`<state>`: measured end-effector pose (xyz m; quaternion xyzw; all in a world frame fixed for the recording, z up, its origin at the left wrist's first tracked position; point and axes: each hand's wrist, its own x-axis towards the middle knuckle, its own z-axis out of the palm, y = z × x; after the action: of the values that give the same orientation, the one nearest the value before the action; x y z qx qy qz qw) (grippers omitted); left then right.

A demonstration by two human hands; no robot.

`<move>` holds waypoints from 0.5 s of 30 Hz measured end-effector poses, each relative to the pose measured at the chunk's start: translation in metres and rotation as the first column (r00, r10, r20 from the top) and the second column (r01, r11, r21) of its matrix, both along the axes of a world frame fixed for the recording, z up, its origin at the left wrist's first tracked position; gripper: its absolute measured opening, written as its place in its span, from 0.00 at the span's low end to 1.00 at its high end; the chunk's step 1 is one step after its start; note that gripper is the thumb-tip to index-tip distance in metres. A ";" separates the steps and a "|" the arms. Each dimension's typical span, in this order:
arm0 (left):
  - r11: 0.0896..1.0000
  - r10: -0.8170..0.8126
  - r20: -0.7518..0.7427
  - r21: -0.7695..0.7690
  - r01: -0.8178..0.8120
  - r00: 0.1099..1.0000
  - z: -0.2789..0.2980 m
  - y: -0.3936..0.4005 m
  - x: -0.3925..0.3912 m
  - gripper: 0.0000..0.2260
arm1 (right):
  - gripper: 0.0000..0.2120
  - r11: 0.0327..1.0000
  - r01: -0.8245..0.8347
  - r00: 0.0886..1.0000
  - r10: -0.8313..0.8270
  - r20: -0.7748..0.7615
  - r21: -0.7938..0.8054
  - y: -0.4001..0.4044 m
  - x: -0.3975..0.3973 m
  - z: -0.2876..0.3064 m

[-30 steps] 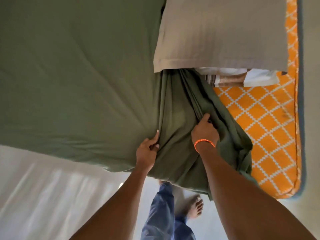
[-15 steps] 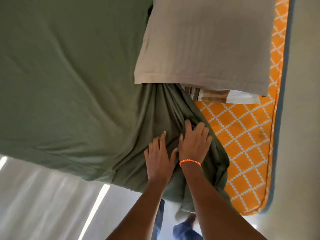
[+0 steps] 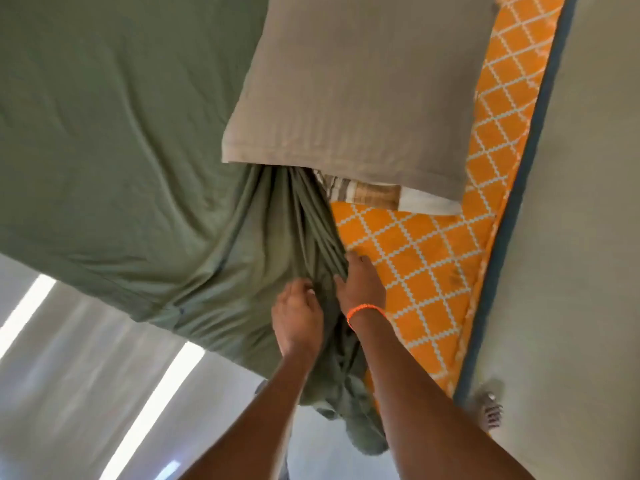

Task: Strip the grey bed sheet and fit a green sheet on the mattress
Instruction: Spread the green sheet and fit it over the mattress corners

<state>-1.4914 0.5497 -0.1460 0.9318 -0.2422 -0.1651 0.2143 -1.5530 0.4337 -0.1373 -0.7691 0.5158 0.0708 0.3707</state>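
A green sheet (image 3: 114,140) covers most of the mattress. Its loose corner is bunched into folds (image 3: 294,244) that run from under the pillow down over the mattress edge. My left hand (image 3: 298,317) grips the bunched green cloth with curled fingers. My right hand (image 3: 360,289), with an orange band at the wrist, pinches the folds beside it, close to the bare orange patterned mattress (image 3: 422,271). The tail of the sheet (image 3: 349,420) hangs below my forearms.
A grey pillow (image 3: 360,88) lies on the mattress over a striped cloth (image 3: 363,195). The mattress has a blue edge (image 3: 502,258) against a pale wall or floor at the right. Pale floor with light streaks (image 3: 86,375) lies at the left. A bare foot (image 3: 488,410) shows at the right.
Both hands went from lying flat on the bunched sheet to gripping its folds. The view has swung, so the bed sits more tilted in frame.
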 end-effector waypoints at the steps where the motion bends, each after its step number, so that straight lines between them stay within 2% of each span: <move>1: 0.999 0.028 0.044 -0.032 -0.026 0.999 0.009 -0.008 -0.024 0.09 | 0.24 0.999 -0.010 0.998 0.007 0.063 0.042 -0.013 -0.017 0.012; 4: 0.985 0.085 0.001 -0.149 -0.084 0.996 0.038 -0.028 -0.062 0.10 | 0.19 0.989 -0.062 0.977 0.032 0.209 0.137 -0.030 -0.041 0.045; 7: 0.940 0.161 -0.155 -0.277 -0.199 0.975 0.075 -0.069 -0.107 0.11 | 0.09 0.968 -0.100 0.952 0.026 0.304 0.231 -0.064 -0.095 0.086; 11: 0.879 0.194 -0.270 -0.378 -0.290 0.943 0.137 -0.127 -0.157 0.16 | 0.07 0.986 -0.036 0.944 -0.019 0.329 0.161 -0.126 -0.162 0.141; 15: 0.845 0.188 -0.340 -0.422 -0.328 0.921 0.181 -0.174 -0.180 0.16 | 0.07 0.989 -0.021 0.947 -0.027 0.321 0.146 -0.182 -0.203 0.192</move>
<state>-1.6718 0.3761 0.0349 0.8418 -0.1125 -0.2033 0.4872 -1.7560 0.2519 0.0544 -0.7400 0.4431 -0.0184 0.5056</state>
